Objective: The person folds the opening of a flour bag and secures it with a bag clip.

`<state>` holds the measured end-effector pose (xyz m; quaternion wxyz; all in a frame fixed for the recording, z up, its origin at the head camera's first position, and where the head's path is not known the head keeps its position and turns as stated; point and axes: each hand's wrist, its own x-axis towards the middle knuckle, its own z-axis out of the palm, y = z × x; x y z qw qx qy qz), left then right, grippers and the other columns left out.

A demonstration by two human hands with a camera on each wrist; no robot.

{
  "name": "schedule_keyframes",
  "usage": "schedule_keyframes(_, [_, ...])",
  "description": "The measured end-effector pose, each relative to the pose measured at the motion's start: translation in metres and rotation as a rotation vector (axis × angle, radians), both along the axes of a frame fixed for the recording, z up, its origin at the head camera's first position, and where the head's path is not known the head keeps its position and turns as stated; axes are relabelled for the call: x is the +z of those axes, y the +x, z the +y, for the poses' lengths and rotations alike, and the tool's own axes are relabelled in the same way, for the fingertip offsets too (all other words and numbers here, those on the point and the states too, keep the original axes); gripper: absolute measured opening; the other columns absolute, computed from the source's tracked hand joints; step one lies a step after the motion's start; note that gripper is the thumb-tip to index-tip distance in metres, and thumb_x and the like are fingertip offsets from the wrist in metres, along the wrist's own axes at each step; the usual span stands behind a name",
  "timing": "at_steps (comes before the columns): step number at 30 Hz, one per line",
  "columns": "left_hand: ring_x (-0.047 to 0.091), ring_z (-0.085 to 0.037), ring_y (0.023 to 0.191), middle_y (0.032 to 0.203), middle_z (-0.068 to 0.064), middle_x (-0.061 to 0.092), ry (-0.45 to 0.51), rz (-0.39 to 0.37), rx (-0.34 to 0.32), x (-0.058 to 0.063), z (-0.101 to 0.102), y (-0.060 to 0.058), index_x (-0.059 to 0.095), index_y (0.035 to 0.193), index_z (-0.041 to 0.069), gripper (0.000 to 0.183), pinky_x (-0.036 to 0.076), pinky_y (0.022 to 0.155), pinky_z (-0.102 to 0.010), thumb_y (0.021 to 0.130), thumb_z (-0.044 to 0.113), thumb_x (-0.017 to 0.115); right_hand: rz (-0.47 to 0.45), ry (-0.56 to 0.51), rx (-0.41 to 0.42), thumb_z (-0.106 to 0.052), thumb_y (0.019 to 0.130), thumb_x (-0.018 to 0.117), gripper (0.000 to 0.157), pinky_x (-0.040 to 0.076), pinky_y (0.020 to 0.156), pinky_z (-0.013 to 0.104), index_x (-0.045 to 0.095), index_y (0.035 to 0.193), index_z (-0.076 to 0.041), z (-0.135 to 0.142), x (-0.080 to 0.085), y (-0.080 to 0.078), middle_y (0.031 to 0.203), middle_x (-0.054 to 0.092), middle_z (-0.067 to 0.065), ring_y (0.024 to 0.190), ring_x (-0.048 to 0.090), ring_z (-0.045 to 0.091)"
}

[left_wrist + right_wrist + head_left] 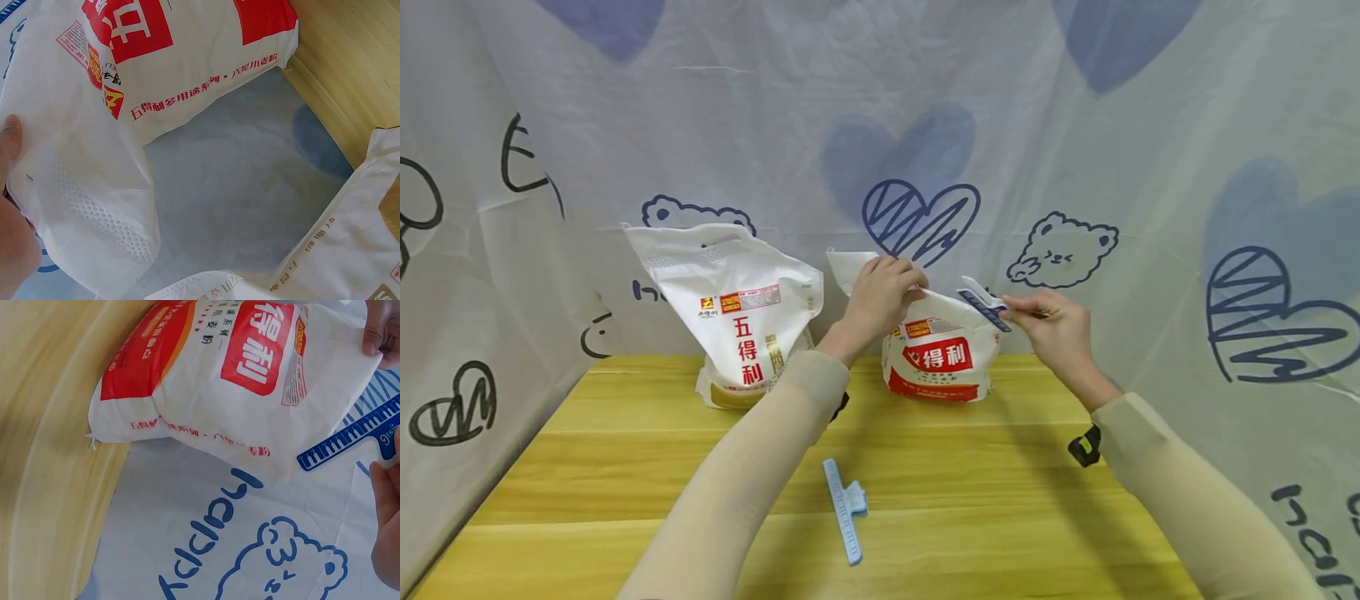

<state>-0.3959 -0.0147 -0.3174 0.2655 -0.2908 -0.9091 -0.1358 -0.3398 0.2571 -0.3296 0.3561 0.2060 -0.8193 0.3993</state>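
Observation:
A white flour bag with red panels stands on the table, its top folded over. My left hand grips that top, with the thumb on the front side; in the left wrist view part of the left hand shows at the folded plastic. By the bag's upper right corner, my right hand pinches a dark blue and white clip with a piano-key pattern. The clip's long bar has its end right at the bag's upper edge in the right wrist view.
To the left stands a second white flour bag with gold trim, its top leaning left. A light blue clip lies on the wooden table in front, between the forearms. A printed cloth hangs behind the table.

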Motion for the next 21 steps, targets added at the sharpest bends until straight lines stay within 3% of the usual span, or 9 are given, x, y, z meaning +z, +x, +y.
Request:
schedule_keyframes(4, [0.057, -0.022, 0.119, 0.118, 0.003, 0.070, -0.002, 0.002, -0.003, 0.000, 0.000, 0.000, 0.075, 0.115, 0.019, 0.016, 0.040, 0.114, -0.040, 0.103, 0.025, 0.067, -0.029, 0.025, -0.005, 0.002, 0.081, 0.087, 0.016, 0.039, 0.051, 0.012, 0.082, 0.096, -0.002, 0.001, 0.003, -0.004, 0.087, 0.076, 0.013, 0.065, 0.053, 0.003])
schedule_keyframes(13, [0.058, -0.022, 0.118, 0.117, 0.003, 0.070, 0.002, 0.016, -0.006, 0.000, -0.001, -0.002, 0.075, 0.115, 0.019, 0.016, 0.041, 0.114, -0.040, 0.103, 0.025, 0.067, -0.130, 0.056, -0.008, -0.004, 0.084, 0.086, 0.014, 0.041, 0.051, 0.014, 0.082, 0.098, -0.004, -0.003, 0.010, -0.012, 0.089, 0.076, 0.011, 0.067, 0.057, 0.009])
schedule_keyframes(21, [0.059, -0.022, 0.118, 0.117, 0.002, 0.071, 0.001, 0.023, -0.010, -0.001, -0.001, -0.003, 0.075, 0.115, 0.019, 0.016, 0.041, 0.114, -0.040, 0.103, 0.025, 0.067, -0.169, 0.084, -0.001, -0.004, 0.084, 0.086, 0.015, 0.048, 0.058, 0.011, 0.082, 0.098, -0.006, -0.009, 0.009, -0.020, 0.088, 0.075, 0.011, 0.072, 0.060, 0.007])
